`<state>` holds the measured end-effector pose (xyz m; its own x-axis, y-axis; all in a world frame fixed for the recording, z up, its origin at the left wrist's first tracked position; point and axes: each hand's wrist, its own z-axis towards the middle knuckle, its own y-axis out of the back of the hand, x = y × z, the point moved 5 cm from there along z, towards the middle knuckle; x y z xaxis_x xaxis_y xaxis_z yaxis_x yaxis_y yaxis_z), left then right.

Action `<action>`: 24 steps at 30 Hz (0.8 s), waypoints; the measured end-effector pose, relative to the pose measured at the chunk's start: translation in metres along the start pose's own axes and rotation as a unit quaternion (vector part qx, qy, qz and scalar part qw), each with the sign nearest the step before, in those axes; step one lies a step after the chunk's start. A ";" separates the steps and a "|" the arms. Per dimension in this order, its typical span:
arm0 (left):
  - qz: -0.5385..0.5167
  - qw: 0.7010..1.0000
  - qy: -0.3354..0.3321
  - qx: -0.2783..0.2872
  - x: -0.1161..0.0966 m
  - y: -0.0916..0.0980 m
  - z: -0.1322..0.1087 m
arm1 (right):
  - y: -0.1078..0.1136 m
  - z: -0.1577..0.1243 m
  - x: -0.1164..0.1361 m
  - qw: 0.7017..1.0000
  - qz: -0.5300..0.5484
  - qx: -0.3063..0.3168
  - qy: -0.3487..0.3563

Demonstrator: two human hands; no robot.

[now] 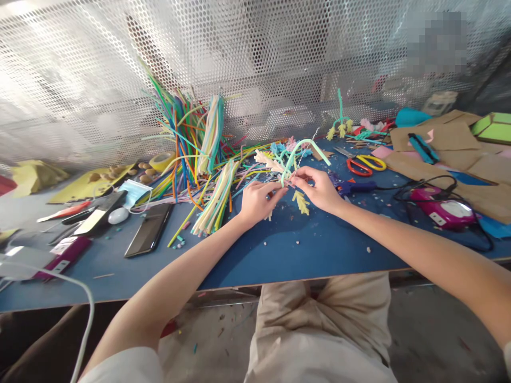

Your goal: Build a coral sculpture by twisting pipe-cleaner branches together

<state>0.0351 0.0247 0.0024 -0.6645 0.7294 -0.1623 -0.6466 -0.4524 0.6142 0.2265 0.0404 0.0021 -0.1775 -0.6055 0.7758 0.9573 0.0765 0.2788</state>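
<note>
Over the middle of the blue table, my left hand pinches the base of a pipe-cleaner flower with a mint-green curved stem. My right hand grips the same piece from the right, thumb and fingers pressed together near its stem. A cream petal cluster points out to the left, and a yellow leaf-like piece hangs below the hands. Thin twisted wire rises above the right fingers. My fingers hide the exact joint between the parts. Just left of my left hand lies a bundle of pastel pipe cleaners.
Colourful pipe cleaners stand against the perforated metal screen. Scissors, a dark blue glue gun and a magenta power strip with looping cable lie rightward. A phone and face mask lie left.
</note>
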 end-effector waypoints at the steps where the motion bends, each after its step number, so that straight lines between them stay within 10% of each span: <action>1: 0.002 1.000 0.000 0.001 0.000 0.000 0.000 | 0.000 0.000 0.000 1.000 0.001 0.001 0.000; 24: -0.004 1.000 -0.003 0.002 -0.001 0.000 0.000 | 0.000 -0.001 0.000 1.000 -0.005 -0.003 0.011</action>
<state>0.0354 0.0241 0.0027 -0.6573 0.7359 -0.1625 -0.6503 -0.4448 0.6159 0.2264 0.0399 0.0018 -0.1827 -0.6231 0.7605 0.9567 0.0656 0.2835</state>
